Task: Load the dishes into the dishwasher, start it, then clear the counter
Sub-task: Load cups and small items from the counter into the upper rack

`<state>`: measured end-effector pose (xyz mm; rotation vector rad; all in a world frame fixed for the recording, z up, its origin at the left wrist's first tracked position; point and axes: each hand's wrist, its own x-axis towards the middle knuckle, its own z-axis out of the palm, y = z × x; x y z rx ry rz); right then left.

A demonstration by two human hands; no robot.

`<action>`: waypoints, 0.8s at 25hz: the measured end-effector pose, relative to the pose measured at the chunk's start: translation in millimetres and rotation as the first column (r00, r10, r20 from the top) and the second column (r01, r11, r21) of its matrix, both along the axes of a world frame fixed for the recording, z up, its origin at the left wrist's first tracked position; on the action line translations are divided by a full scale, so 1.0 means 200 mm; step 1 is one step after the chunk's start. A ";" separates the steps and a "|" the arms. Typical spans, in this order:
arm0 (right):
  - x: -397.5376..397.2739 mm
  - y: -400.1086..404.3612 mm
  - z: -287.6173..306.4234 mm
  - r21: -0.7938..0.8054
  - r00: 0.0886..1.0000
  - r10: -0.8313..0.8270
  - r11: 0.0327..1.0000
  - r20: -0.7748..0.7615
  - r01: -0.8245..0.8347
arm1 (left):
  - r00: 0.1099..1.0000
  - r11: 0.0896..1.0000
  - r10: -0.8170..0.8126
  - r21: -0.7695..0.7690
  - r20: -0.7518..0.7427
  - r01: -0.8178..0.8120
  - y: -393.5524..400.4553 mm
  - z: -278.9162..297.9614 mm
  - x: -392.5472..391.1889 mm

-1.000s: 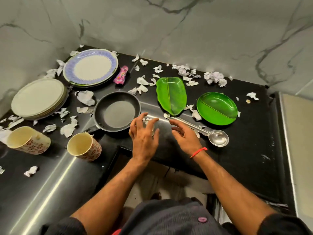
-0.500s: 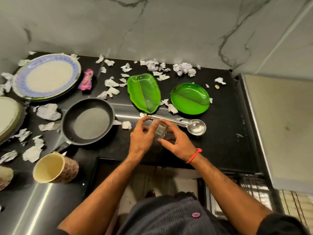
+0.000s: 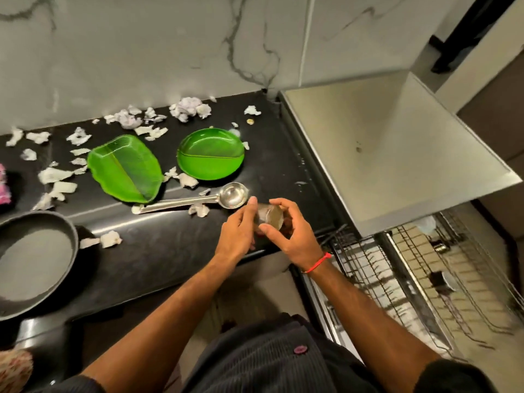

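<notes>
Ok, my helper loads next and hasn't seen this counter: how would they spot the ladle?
On the black counter, look just in front of the two green dishes. The long steel ladle lies flat there among paper scraps, the only shiny metal utensil.

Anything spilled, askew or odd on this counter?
Yes: torn paper scraps litter the black counter around the green plates and ladle. Nothing looks broken or tipped.

1. 1 view only: head cam, worn, looking forward and steeply down.
2. Close over black counter (image 3: 158, 245); marble wall (image 3: 141, 52) far, dishwasher rack (image 3: 397, 279) near right.
3. No 2nd view, no overlap.
</notes>
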<state>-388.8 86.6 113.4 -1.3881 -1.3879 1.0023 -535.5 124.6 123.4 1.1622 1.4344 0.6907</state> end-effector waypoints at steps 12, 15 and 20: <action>1.15 -0.78 -0.37 -0.184 0.927 -0.369 0.908 0.073 0.376 | 0.871 0.852 -0.490 -0.236 -0.044 0.467 -0.45 -0.28 1.24; 1.44 -1.00 -0.57 -0.323 0.861 -0.498 0.802 0.105 0.503 | 0.730 0.755 -0.651 -0.274 -0.206 0.596 -0.57 -0.46 1.54; 1.83 -1.13 -0.87 -0.457 0.769 -0.584 0.627 0.261 0.631 | 0.486 0.583 -0.811 -0.384 -0.325 0.716 -0.69 -0.66 1.83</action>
